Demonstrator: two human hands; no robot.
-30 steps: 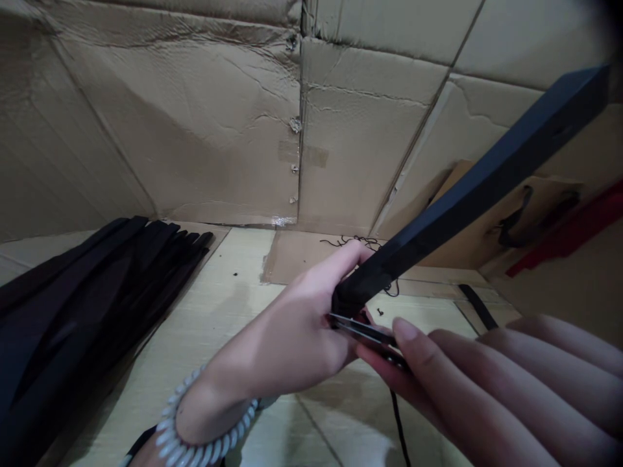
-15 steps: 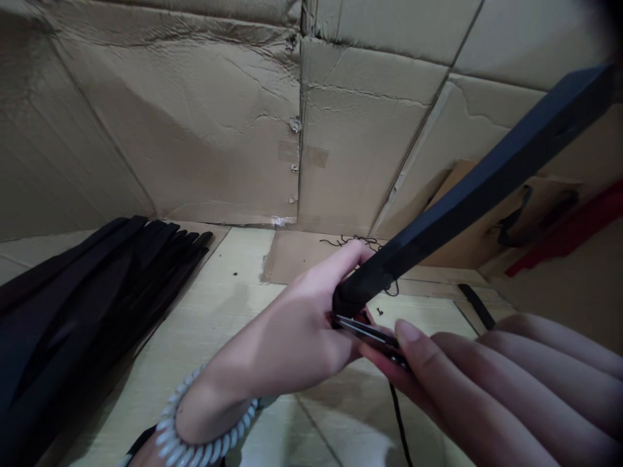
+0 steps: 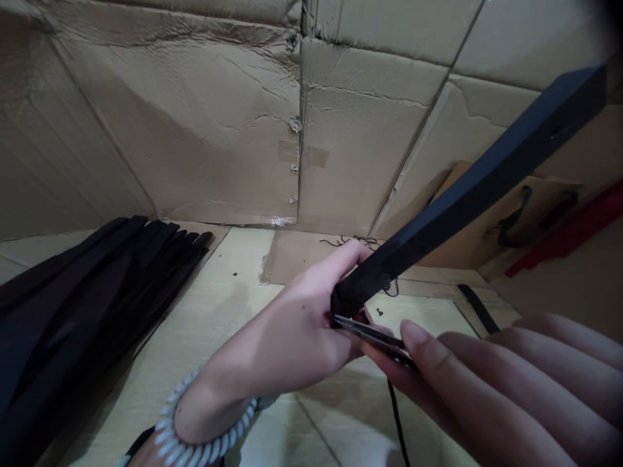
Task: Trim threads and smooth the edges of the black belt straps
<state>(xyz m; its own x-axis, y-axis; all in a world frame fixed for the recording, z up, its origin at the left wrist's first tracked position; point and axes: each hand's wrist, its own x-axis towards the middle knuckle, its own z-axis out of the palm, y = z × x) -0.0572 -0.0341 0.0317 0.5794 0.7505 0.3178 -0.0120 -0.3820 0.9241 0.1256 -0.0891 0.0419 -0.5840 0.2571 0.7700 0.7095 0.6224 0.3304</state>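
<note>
My left hand point(image 3: 287, 331) is closed around the near end of a long black strap point(image 3: 467, 188) that slants up to the upper right. My right hand point(image 3: 496, 389), close to the camera at the lower right, holds small metal scissors point(image 3: 372, 332) whose blades meet the strap's end right by my left thumb. A thin black thread point(image 3: 396, 415) hangs down below the scissors. A white coiled band point(image 3: 204, 441) circles my left wrist.
A pile of black straps point(image 3: 82, 305) lies at the left on the pale wooden table point(image 3: 228, 311). Creased cardboard walls point(image 3: 204, 130) stand behind. A tangle of black thread point(image 3: 357, 243) lies at the back; a brown paper bag point(image 3: 535, 214) and something red point(image 3: 574, 233) are at the right.
Almost nothing differs: the strap's far end wavers slightly, and my right hand with the scissors has edged a little to the right.
</note>
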